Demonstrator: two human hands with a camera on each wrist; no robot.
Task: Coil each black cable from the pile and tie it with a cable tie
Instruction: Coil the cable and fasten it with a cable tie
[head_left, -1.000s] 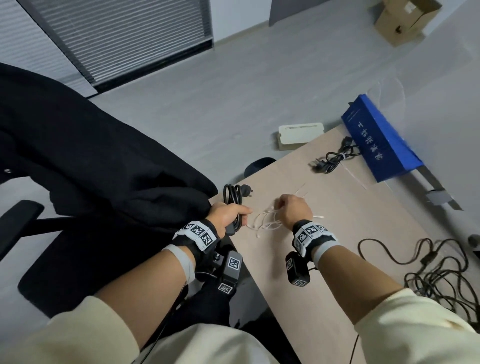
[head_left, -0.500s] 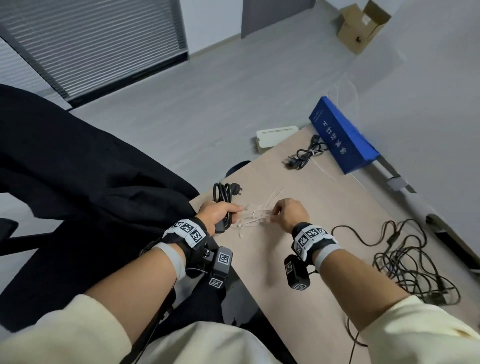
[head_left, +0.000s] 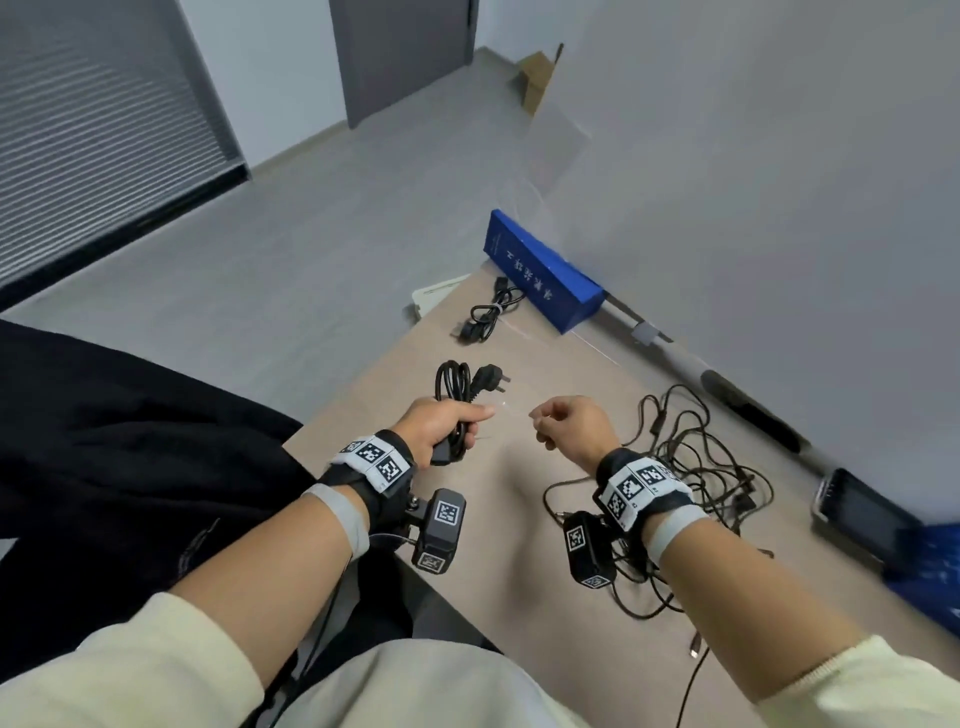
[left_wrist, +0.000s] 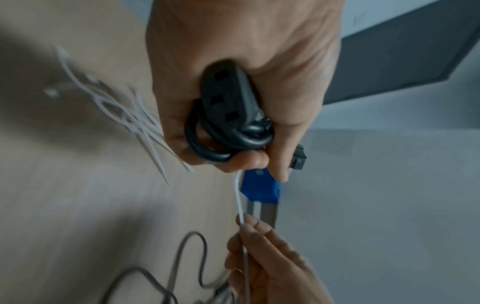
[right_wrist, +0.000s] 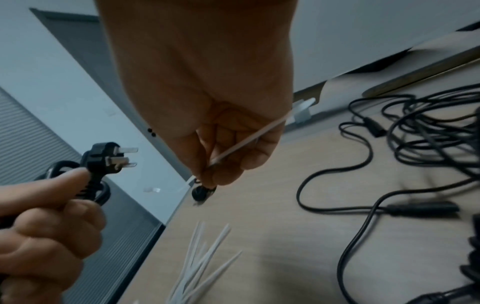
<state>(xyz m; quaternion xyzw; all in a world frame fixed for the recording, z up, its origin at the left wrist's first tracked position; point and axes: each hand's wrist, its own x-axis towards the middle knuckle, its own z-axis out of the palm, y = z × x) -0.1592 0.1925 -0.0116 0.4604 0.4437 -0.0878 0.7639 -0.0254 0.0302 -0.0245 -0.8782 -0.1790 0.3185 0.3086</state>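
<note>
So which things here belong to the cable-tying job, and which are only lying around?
Job: coiled cable in left hand; cable tie in right hand; spare ties; cable pile; tied cable.

Lying around: blue box; black device.

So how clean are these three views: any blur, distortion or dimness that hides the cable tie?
Head view: wide-angle bending at the edges, sharp, but the cable tie is barely visible between the hands. Left wrist view: motion blur smears the spare ties and table; the socket end stays readable. Right wrist view: dim, soft; the tie reads clearly.
</note>
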